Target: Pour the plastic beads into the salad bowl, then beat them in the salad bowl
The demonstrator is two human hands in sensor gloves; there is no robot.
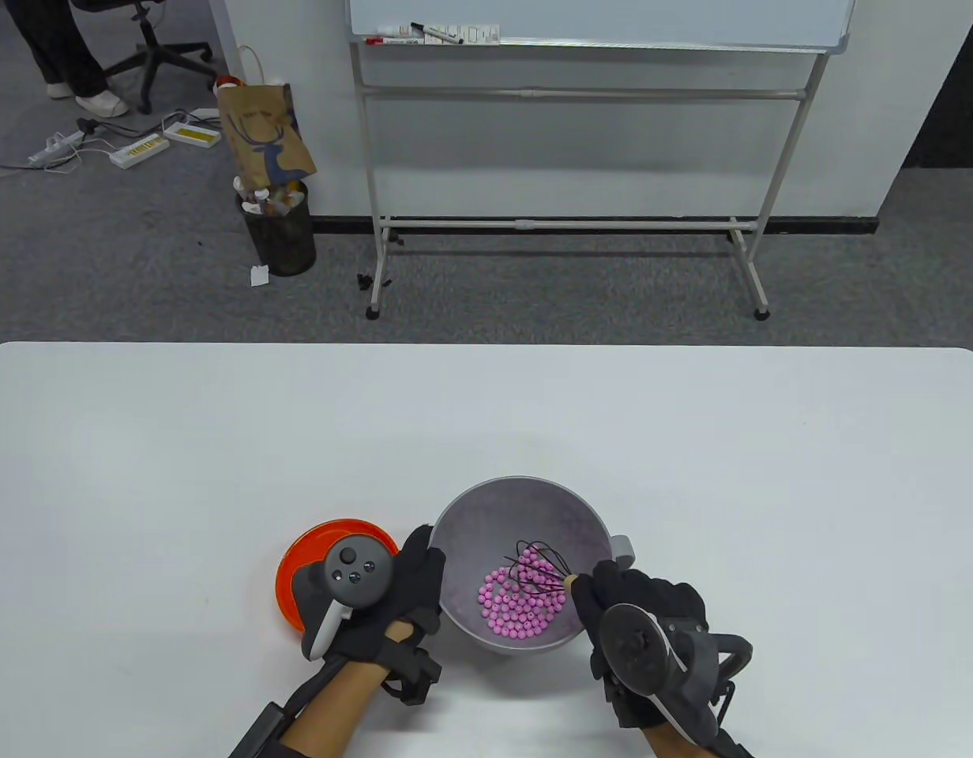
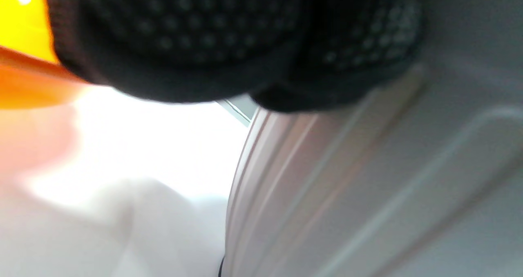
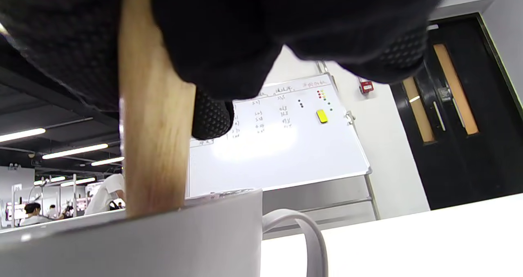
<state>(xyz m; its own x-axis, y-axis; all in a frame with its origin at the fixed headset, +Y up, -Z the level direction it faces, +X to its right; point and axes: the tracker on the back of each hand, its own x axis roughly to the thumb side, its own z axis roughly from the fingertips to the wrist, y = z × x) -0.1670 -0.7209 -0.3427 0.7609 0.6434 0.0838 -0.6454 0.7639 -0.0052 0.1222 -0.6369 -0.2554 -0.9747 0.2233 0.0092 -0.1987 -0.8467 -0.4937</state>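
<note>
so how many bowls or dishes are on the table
2: a grey salad bowl with pink beads and the whisk near the front edge, and an orange dish just left of it, partly under the left hand.

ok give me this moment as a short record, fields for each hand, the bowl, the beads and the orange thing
left hand: rests against the bowl's outer wall, steadying it
right hand: grips the whisk's wooden handle
whisk: black wire head down among the beads
bowl: grey, upright on the table, loop handle on its right
beads: pink, pooled in the bowl's bottom
orange dish: left of the bowl, partly under the left hand
</note>
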